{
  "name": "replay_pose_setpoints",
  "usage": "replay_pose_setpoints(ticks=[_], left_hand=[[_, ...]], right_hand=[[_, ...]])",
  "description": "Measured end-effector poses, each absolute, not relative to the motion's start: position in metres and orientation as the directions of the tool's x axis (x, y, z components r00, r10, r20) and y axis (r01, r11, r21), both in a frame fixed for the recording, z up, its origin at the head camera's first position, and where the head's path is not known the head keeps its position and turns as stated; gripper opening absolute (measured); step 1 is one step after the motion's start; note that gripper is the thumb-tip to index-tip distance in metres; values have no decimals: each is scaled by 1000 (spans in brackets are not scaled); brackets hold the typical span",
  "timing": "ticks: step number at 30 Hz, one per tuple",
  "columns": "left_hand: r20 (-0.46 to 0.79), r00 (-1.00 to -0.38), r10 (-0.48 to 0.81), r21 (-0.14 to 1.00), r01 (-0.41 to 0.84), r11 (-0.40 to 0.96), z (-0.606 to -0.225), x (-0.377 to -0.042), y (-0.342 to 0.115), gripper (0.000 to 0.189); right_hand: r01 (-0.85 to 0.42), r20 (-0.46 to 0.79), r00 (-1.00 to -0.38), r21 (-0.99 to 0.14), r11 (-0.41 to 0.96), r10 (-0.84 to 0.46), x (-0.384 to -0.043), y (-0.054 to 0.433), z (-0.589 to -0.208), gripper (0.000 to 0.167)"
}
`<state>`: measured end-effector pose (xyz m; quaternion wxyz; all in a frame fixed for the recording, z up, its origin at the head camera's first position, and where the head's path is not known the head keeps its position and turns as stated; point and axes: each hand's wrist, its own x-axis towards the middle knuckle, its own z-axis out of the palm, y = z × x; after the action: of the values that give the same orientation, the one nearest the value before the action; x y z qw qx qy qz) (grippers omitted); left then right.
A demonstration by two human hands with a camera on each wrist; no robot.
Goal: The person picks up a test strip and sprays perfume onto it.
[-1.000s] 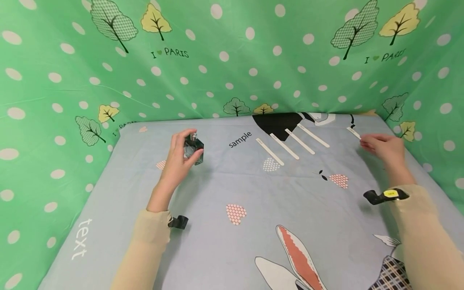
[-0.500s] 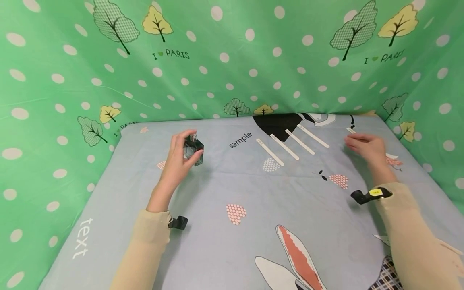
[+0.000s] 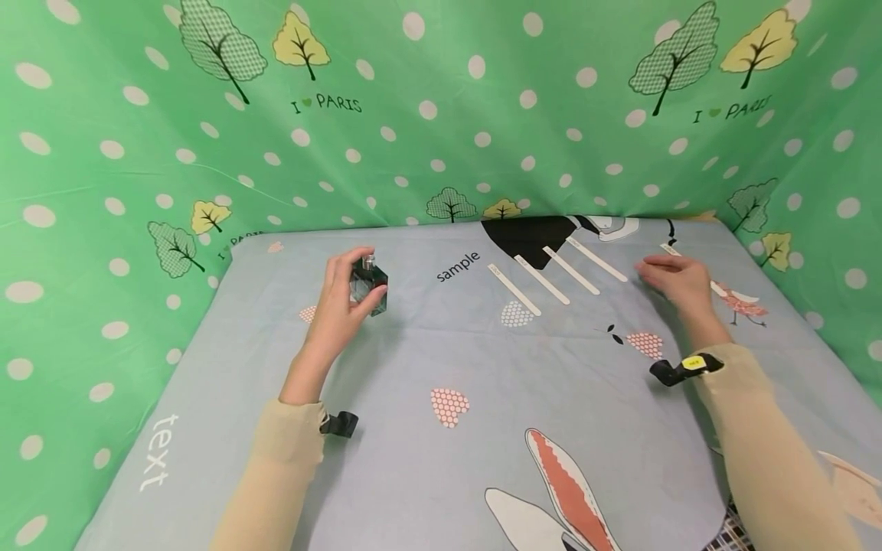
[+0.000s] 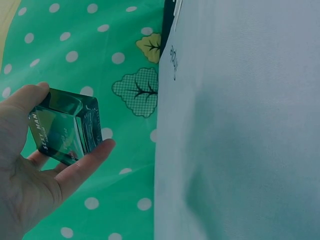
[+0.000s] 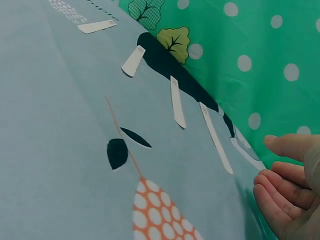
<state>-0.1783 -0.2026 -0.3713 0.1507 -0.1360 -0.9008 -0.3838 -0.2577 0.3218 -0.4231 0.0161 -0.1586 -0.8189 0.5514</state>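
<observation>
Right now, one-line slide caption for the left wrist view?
Left hand holding a glass bottle lettered SEXY MAN, with green polka-dot fabric behind it.

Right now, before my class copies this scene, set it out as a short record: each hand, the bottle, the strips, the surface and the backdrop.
Left hand: left hand grips the bottle
Bottle: bottle, green glass, raised off the cloth
Right hand: right hand beside the row, holding nothing visible
Row: four white strips, slanted side by side
Apart: fifth strip, partly hidden by the right hand
Surface: blue-grey printed cloth
Backdrop: green dotted curtain
</observation>
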Motion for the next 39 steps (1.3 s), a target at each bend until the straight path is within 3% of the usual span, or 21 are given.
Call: replay_pose_setpoints(ticks=[4, 9, 26, 39], left_hand=[[375, -918, 127, 654, 360, 665, -371, -178, -202, 59], [378, -916, 131, 645, 363, 673, -372, -178, -203, 59], [374, -919, 127, 646, 356, 675, -373, -178, -198, 60], [397, -909, 130, 631, 373, 681, -372, -177, -198, 60]], right_hand=[[249, -131, -952, -859, 448, 277, -259, 320, -428, 52], [245, -120, -957, -824, 511, 265, -261, 316, -434, 56], [98, 76, -976, -680, 726, 204, -267, 307, -445, 31], [80, 107, -977, -610, 789, 182, -270, 306, -444, 24]])
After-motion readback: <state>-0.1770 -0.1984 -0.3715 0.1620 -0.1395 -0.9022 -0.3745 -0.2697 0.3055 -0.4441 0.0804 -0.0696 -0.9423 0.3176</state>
